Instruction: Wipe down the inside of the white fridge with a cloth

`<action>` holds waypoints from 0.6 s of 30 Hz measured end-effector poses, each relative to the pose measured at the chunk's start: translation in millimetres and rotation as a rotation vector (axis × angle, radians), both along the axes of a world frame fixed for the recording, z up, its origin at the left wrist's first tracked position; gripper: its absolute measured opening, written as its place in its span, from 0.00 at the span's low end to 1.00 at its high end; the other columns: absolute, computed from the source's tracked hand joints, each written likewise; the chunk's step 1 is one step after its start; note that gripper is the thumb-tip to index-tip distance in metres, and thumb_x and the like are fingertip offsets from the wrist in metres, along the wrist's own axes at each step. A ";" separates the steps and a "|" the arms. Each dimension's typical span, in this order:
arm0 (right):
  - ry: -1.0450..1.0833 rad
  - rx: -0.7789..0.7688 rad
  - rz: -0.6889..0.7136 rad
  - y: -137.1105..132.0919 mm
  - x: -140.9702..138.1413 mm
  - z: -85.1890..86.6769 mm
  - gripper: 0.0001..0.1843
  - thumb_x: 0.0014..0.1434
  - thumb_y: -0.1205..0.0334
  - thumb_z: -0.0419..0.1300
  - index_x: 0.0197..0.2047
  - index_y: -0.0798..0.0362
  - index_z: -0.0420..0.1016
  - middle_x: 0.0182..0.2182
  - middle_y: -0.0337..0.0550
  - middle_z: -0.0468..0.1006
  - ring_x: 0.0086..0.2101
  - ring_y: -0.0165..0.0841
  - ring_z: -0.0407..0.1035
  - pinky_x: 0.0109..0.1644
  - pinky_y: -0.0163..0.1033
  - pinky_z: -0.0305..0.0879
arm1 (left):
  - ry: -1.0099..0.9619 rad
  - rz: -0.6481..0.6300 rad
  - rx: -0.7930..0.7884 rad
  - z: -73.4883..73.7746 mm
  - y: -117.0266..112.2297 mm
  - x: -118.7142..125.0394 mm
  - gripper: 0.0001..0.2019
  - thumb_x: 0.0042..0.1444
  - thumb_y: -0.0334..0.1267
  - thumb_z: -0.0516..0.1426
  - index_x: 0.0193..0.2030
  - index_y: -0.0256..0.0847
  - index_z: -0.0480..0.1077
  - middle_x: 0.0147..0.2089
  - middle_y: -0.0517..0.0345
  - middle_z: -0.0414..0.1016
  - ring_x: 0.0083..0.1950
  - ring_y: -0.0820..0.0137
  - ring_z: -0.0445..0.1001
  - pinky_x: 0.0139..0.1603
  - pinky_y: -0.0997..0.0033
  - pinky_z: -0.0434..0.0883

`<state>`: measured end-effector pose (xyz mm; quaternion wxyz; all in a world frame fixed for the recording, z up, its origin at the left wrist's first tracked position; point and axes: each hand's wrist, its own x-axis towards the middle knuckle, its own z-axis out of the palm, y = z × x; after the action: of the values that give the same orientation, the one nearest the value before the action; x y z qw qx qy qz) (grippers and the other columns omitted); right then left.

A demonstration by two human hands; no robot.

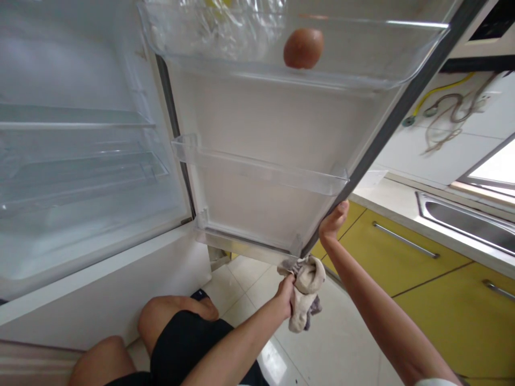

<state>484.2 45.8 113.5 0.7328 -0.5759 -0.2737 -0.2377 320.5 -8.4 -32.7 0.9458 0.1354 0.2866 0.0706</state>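
Observation:
My left hand is closed on a crumpled beige-and-grey cloth, which touches the lower corner of the open refrigerator door. Higher up, my right hand grips the door's outer edge; part of its fingers is hidden behind the edge. Clear plastic bins cross the inside of the door: a bottom bin, a middle bin and an upper bin. In the upper one lie a brown egg and a clear plastic bag.
On the left is the refrigerator interior with a glass shelf. Yellow cabinets with metal handles stand at right under a counter with a steel sink. Hoses hang on the wall. My bent legs are over the tiled floor.

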 end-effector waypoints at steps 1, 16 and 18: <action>0.003 -0.002 0.005 -0.2 -0.2 0.0 0.32 0.63 0.31 0.41 0.40 0.51 0.68 0.38 0.45 0.71 0.47 0.44 0.67 0.59 0.56 0.63 | -0.018 -0.003 -0.012 6.5 -2.4 2.9 0.20 0.52 0.50 0.57 0.43 0.35 0.75 0.39 0.41 0.81 0.39 0.53 0.80 0.38 0.57 0.75; -0.054 -0.013 0.060 0.0 8.3 -5.3 0.35 0.65 0.32 0.40 0.51 0.51 0.73 0.44 0.44 0.73 0.53 0.42 0.67 0.64 0.57 0.59 | -0.174 0.531 -0.390 30.1 -24.7 15.6 0.16 0.54 0.46 0.53 0.33 0.37 0.76 0.34 0.44 0.78 0.38 0.57 0.78 0.38 0.60 0.75; -0.057 -0.022 0.058 -0.7 7.4 -4.6 0.36 0.65 0.33 0.39 0.51 0.51 0.72 0.43 0.44 0.73 0.52 0.42 0.67 0.64 0.56 0.59 | -0.120 0.585 -0.394 21.5 -23.3 13.8 0.13 0.52 0.43 0.53 0.32 0.37 0.75 0.34 0.44 0.78 0.41 0.55 0.79 0.40 0.58 0.76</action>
<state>491.6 45.1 108.9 0.7250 -0.5686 -0.3135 -0.2296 334.3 -31.7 -11.2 0.9087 -0.1416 0.2652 0.2895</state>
